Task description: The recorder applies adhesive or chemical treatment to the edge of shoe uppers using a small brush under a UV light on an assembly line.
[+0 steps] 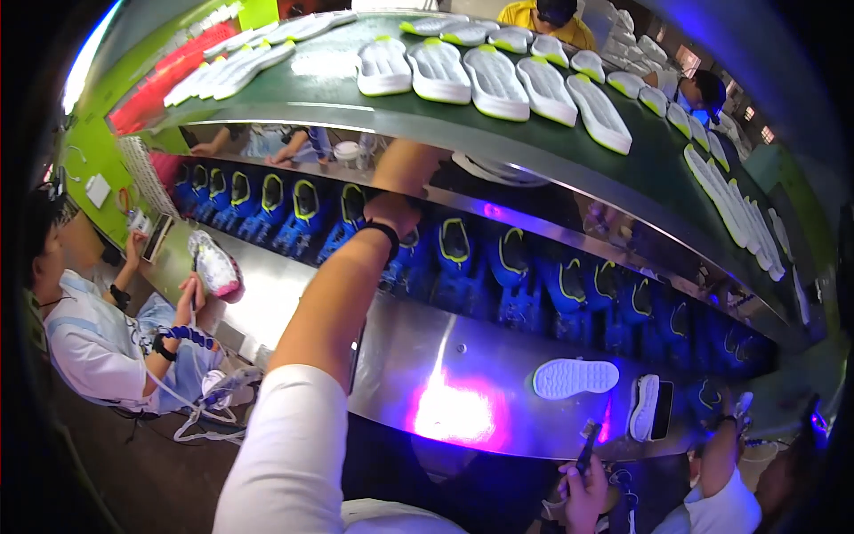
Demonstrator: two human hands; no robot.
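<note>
My left arm stretches across the bench, and my left hand (391, 214) is at the row of blue shoes (454, 245) under the upper shelf. Its fingers are hidden, so I cannot tell whether they hold a shoe. My right hand (583, 497) is low at the bench's front edge, closed around a slim dark tool (587, 448) with a lighter tip. The tool's kind is not clear. Beyond it a white shoe sole (576, 378) lies tread up on the metal bench (418, 356). Another white sole (644, 408) stands on its side farther right.
White soles with yellow-green edges (495, 82) line the green upper shelf (329, 98). On the left, a co-worker (107, 347) handles a white and pink shoe (215, 267). Another co-worker's arm (725, 454) is at the right. A dark flat object (663, 411) lies beside the standing sole.
</note>
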